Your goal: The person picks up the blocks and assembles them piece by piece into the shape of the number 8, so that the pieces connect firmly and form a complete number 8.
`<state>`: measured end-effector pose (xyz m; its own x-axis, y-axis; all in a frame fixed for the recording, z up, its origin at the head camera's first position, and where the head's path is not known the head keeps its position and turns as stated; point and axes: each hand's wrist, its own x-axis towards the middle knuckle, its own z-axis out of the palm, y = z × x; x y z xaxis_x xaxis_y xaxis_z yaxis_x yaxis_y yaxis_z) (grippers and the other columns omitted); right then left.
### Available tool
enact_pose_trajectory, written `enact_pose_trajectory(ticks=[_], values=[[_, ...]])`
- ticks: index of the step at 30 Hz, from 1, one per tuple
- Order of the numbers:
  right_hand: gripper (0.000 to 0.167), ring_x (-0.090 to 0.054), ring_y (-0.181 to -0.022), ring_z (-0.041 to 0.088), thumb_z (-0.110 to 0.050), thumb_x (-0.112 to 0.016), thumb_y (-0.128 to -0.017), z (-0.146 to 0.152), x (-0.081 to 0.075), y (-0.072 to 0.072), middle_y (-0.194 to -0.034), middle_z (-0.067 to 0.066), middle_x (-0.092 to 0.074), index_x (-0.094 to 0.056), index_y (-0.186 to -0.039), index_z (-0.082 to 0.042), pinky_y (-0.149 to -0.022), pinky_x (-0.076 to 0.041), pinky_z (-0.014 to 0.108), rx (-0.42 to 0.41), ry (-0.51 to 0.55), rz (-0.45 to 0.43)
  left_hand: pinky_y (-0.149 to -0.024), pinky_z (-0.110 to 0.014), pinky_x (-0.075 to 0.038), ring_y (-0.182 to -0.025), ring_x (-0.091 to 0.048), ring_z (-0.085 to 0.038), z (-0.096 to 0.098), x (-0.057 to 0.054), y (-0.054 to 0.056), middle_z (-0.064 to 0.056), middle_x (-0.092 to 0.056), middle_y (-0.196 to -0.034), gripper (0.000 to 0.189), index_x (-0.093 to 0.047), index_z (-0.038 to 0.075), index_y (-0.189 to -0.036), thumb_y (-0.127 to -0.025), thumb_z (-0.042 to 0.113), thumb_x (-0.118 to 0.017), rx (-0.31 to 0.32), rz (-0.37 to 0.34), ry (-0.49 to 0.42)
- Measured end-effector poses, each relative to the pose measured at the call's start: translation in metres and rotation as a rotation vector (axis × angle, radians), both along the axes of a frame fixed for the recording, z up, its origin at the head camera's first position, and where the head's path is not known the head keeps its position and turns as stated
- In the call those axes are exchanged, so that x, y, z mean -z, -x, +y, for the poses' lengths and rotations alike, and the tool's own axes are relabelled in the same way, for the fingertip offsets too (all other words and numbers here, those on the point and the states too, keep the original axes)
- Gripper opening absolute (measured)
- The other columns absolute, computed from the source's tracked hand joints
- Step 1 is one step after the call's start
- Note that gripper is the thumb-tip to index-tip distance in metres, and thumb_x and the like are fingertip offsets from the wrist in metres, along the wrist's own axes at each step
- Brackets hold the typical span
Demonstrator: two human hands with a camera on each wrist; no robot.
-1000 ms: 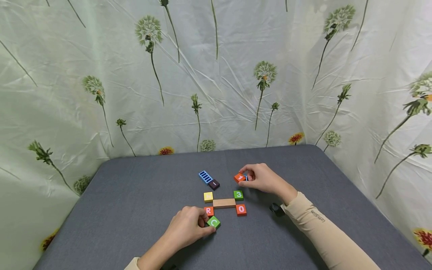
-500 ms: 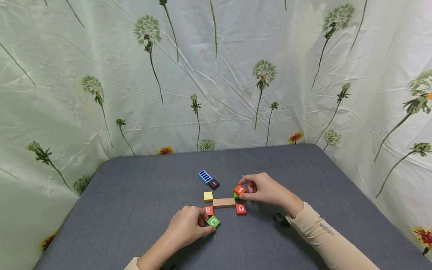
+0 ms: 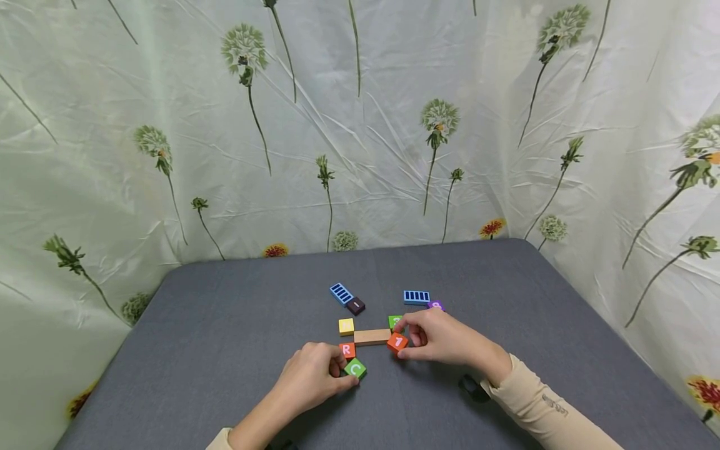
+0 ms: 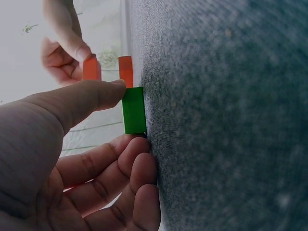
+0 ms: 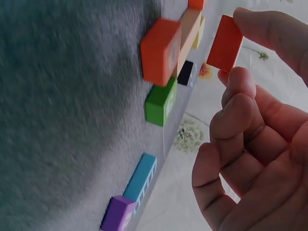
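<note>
Beyond the tan bar [image 3: 372,337] — black-striped blue tiles [image 3: 417,297]; before it, green C block [image 3: 355,370]; right — orange-red 1 block [image 3: 397,342].

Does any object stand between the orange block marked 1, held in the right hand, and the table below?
Yes, apparently: in the right wrist view, another orange block lies on the table by the wooden bar, beneath the held block, with a gap visible.

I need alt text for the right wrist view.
A right hand pinches an orange-red block above a grey table. On it lie another orange-red block, a green block, a blue block, a purple block and a wooden block.
</note>
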<state>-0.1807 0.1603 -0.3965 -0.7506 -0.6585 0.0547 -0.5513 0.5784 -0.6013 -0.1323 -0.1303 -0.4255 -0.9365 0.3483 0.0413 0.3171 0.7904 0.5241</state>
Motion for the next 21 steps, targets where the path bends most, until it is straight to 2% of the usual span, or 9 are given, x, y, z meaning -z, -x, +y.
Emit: enact_pose_trajectory(ticks=[7, 15, 21], values=[[0.032, -0.046, -0.063, -0.006, -0.024, -0.086, -0.092, -0.003, 0.002, -0.013, -0.073, -0.012, -0.055, -0.075, -0.118, -0.010, -0.059, -0.039, 0.017, -0.045, 0.001, -0.021, -0.056, -0.025, -0.040, -0.060, -0.049, -0.003, 0.001, 0.000, 0.001, 0.013, -0.058, -0.067, 0.031, -0.067, 0.024, -0.073, -0.080, 0.039, -0.094, -0.007, -0.046, 0.011], [0.033, -0.045, -0.062, -0.007, -0.026, -0.085, -0.093, -0.004, 0.008, -0.020, -0.072, -0.016, -0.053, -0.074, -0.121, -0.012, -0.058, -0.038, 0.016, -0.064, -0.044, -0.078, -0.056, -0.025, -0.040, -0.059, -0.049, -0.002, 0.001, 0.001, 0.000, 0.015, -0.057, -0.066, 0.032, -0.066, 0.025, -0.072, -0.079, 0.038, -0.094, -0.008, -0.012, 0.012], [0.028, -0.045, -0.061, -0.009, -0.026, -0.084, -0.093, -0.005, 0.015, -0.024, -0.072, -0.018, -0.052, -0.074, -0.117, -0.014, -0.058, -0.039, 0.015, -0.091, -0.046, -0.061, -0.056, -0.025, -0.039, -0.060, -0.049, -0.003, 0.002, 0.000, 0.000, 0.014, -0.057, -0.066, 0.033, -0.066, 0.025, -0.072, -0.080, 0.039, -0.094, -0.010, -0.028, 0.021]])
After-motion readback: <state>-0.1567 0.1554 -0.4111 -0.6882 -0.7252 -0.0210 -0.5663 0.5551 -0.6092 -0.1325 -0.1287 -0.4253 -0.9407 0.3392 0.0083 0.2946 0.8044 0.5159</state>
